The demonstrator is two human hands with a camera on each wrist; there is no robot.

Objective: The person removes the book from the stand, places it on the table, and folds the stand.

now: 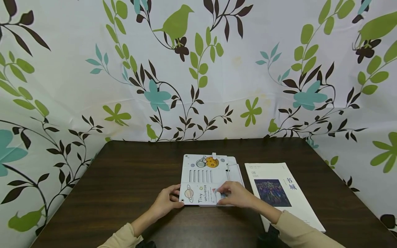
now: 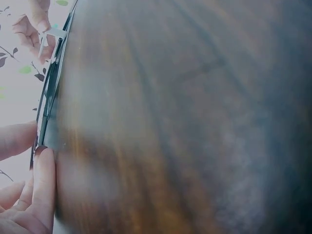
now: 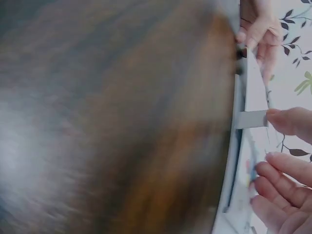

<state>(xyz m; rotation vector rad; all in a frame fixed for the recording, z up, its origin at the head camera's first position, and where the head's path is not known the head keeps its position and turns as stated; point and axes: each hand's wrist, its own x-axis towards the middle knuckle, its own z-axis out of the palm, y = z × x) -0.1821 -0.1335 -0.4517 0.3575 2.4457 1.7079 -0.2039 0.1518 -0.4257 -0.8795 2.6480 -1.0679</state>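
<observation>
A flat white book stand (image 1: 201,175), printed with a planet, an astronaut and the words "Tiny universe", lies on the dark table. My left hand (image 1: 167,201) pinches its near left corner; in the left wrist view the thumb and a finger (image 2: 44,183) are at its edge. At the near edge, my right hand (image 1: 234,193) has its curled fingers at a small white tab (image 1: 218,196). The right wrist view has the thumb (image 3: 290,122) on the end of this tab, which stands out from the board, with the other fingers bent over the printed face.
To the right of the stand lies a white book (image 1: 297,203) with a dark picture on its cover. Another small tab (image 1: 214,155) sticks up from the stand's far edge. Behind the wooden table (image 1: 130,172) hangs a cloth (image 1: 217,103) patterned with leaves and birds.
</observation>
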